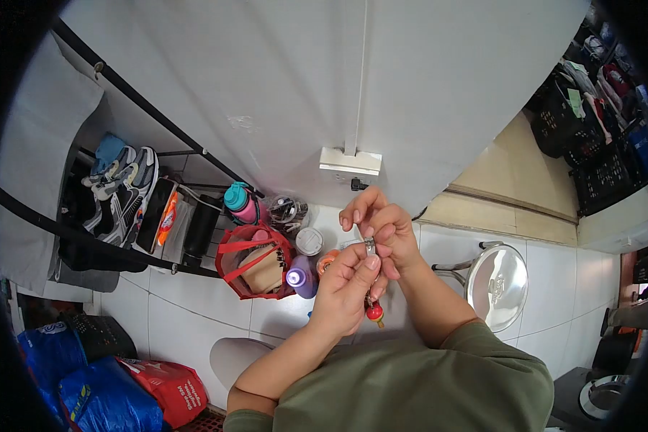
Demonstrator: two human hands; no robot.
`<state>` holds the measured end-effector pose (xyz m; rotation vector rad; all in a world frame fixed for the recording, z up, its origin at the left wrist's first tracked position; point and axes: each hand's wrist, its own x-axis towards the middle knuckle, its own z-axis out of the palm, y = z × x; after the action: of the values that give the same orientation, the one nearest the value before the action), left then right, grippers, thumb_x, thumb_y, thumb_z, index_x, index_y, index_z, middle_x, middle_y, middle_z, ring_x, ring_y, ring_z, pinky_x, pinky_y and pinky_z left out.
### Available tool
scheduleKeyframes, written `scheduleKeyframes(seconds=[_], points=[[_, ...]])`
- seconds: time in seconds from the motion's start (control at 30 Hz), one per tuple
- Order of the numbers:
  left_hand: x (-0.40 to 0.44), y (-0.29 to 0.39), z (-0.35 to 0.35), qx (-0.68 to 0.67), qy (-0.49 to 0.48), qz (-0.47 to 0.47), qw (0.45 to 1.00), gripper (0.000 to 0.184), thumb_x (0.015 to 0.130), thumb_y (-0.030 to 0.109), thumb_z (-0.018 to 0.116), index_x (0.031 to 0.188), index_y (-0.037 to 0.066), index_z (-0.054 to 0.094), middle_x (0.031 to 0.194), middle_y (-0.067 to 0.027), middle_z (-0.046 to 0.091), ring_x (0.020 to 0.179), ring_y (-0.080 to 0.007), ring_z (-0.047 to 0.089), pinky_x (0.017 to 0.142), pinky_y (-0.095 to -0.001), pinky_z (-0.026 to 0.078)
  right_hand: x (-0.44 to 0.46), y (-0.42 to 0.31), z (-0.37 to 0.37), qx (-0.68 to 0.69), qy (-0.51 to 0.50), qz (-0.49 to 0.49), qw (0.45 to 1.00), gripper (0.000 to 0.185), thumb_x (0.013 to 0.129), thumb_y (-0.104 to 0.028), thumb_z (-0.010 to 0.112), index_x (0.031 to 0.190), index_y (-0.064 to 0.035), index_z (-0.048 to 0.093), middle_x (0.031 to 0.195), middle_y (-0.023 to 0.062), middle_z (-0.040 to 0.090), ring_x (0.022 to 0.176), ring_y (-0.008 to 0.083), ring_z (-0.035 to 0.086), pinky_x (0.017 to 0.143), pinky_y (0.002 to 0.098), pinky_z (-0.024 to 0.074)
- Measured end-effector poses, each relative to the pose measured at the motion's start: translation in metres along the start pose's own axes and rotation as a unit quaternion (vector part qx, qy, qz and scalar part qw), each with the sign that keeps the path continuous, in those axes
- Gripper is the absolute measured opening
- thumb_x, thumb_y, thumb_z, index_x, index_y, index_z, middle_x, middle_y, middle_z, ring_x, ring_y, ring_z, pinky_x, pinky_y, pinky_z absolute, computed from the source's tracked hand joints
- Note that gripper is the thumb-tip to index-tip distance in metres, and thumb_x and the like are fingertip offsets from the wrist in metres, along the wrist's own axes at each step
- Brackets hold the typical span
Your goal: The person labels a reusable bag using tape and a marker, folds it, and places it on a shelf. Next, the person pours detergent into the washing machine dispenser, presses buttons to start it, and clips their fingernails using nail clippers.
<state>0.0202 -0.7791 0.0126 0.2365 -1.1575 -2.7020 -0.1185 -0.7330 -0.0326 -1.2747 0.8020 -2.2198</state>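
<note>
My left hand (345,291) is closed round a small silver metal piece (370,246), its thumb pressed on the lower end. A red and yellow charm (374,312) hangs below that hand. My right hand (390,229) is beside the upper end of the metal piece, with its fingers curled and pinched together; what they hold, if anything, is too small to make out. Both hands are close together in front of my green shirt. Just left of them stand a purple bottle (302,276) and a round white-lidded container (309,241).
A red bag (230,268) and a pink bottle with a teal cap (243,204) are at the left, by a black rack (144,108) with sneakers (126,187). A shiny round stool (497,286) stands at the right. Blue bags (108,396) lie lower left.
</note>
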Motion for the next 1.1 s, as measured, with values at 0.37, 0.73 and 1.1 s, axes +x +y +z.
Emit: scheduleKeyframes(seconds=[0.37,0.73,1.1], points=[[0.004,-0.004,-0.004,0.017,-0.009,0.023,1.000,0.021,0.104,0.018,0.048,0.115,0.003,0.058,0.089,-0.0090,0.062,0.065,-0.0092,0.045,0.060,-0.0225,0.038,-0.002,0.006,0.010,0.134,0.022,0.033,0.990,0.028,0.097,-0.041,0.059,0.093,-0.0127,0.060,0.105,0.0084,0.050,0.097,0.0250,0.056,0.090,0.0414,0.0461],[0.005,0.005,-0.006,0.037,-0.023,0.001,0.999,0.024,0.104,0.019,0.049,0.117,0.001,0.058,0.091,-0.0094,0.062,0.065,-0.0086,0.044,0.060,-0.0218,0.036,0.000,0.006,0.003,0.083,0.005,0.015,0.996,0.030,0.097,-0.043,0.060,0.092,-0.0132,0.059,0.103,0.0081,0.049,0.096,0.0248,0.055,0.090,0.0423,0.0459],[0.007,0.007,-0.011,0.046,-0.021,-0.002,0.999,0.021,0.104,0.017,0.049,0.115,0.001,0.058,0.087,-0.0090,0.062,0.063,-0.0078,0.043,0.059,-0.0209,0.037,0.003,0.008,0.002,0.085,-0.023,0.021,0.996,0.027,0.097,-0.045,0.058,0.097,-0.0182,0.057,0.103,0.0067,0.046,0.096,0.0239,0.053,0.089,0.0420,0.0441]])
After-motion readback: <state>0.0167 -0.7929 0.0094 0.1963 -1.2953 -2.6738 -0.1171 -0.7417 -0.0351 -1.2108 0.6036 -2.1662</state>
